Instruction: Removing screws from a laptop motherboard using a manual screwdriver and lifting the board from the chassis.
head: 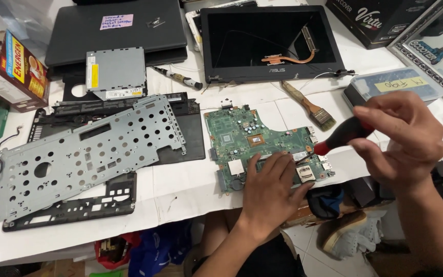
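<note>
Green circuit board point(262, 146) lies bare on the white-covered counter point(180, 190), near its front edge, and both hands are at its lower right corner. The left hand point(270, 187) rests flat on the board with fingers spread, pinning it down. The right hand point(401, 138) is closed around a screwdriver point(342, 136) with a black and red handle, its tip slanting down toward the board's right edge, just beside the left fingertips; whether the tip touches a screw cannot be told.

Judging by how things lie, the teardown is far along: the board is already out of its case, and work on the board itself appears to be the step in hand. To the left sit the perforated metal keyboard plate point(85, 154) over a black plastic frame point(70, 208), and behind them a silver optical drive point(115, 72) on a closed black laptop point(116, 31). Behind the board lies the screen panel point(270, 43) with a copper heat pipe point(293, 54) resting on it. A paint brush point(308, 106) and a clear plastic parts box point(393, 84) lie to the right, a second small screwdriver point(180, 78) near the drive
</note>
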